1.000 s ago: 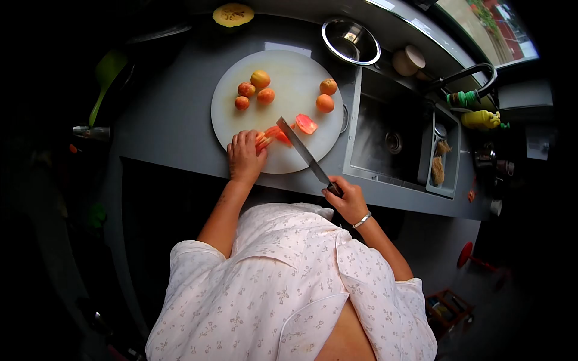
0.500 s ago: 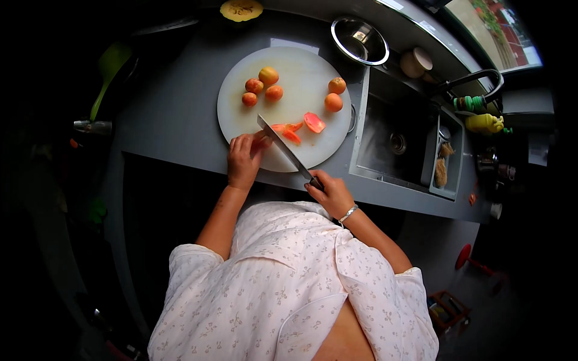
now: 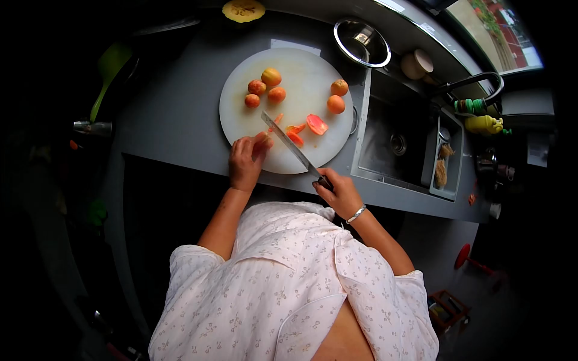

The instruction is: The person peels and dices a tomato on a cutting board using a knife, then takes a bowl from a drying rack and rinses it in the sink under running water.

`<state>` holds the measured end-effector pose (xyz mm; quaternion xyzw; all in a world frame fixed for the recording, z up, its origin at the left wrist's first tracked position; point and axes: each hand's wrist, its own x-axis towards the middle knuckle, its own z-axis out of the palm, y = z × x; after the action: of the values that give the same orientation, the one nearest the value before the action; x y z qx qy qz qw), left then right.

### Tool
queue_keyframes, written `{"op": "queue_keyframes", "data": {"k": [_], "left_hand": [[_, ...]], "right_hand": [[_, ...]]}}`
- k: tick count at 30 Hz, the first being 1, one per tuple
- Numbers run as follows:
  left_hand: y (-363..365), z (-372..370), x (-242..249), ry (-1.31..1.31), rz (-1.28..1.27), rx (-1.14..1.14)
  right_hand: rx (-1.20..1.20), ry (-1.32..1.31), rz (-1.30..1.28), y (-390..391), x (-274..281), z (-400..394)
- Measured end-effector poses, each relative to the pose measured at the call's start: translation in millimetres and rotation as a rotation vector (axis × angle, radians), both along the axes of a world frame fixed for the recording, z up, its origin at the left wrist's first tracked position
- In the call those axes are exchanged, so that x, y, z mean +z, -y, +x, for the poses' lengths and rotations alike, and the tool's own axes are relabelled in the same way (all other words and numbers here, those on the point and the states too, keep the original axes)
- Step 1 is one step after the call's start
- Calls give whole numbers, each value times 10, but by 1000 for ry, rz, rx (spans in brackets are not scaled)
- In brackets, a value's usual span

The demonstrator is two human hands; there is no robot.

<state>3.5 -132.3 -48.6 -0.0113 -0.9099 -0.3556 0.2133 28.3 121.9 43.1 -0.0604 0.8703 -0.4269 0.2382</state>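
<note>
My right hand (image 3: 341, 195) is wrapped round the dark handle of a kitchen knife (image 3: 290, 143), its blade slanting up and left over a round white cutting board (image 3: 301, 72). At the board's near left edge, the bent fingers of my left hand (image 3: 245, 165) press on a tomato piece (image 3: 262, 141), mostly hidden beneath them. A thin tomato slice (image 3: 277, 120) lies against the blade's far side. Several cut wedges (image 3: 294, 138) and a larger red tomato piece (image 3: 316, 124) lie right of the blade. Whole tomatoes (image 3: 276, 94) stand farther back, with two more tomatoes (image 3: 336, 104) on the right.
A steel bowl (image 3: 362, 43) stands behind the board, beside the sink (image 3: 385, 126) with its black faucet (image 3: 475, 78). A cut yellow squash (image 3: 243, 10) lies at the back. On the left are a green spatula (image 3: 108, 72) and a metal cylinder (image 3: 92, 128).
The knife has shifted slightly right, and a thin slice now shows at the blade's far side near its tip. My left hand still presses on the tomato piece.
</note>
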Motion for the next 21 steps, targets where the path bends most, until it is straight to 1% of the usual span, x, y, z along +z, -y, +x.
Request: {"op": "queue_keyframes", "data": {"k": [2,8,11,13,15,17,21], "left_hand": [[-10,-1,-32,-13,15,3],[-15,10,-72,-15,26,35],[-6,8,-68,-13,65,38],[9,4,-51,5,88,-13],[5,0,-54,3,107,-16],[3,-3,-44,4,126,-15],[-6,-16,11,-12,121,-21]], "right_hand": [[97,-111,74,17,61,41],[154,-182,143,76,30,102],[148,-168,136,98,25,103],[157,-156,144,112,46,99],[167,-143,152,125,61,92],[174,-77,185,142,68,75],[190,-24,171,180,121,16]]}}
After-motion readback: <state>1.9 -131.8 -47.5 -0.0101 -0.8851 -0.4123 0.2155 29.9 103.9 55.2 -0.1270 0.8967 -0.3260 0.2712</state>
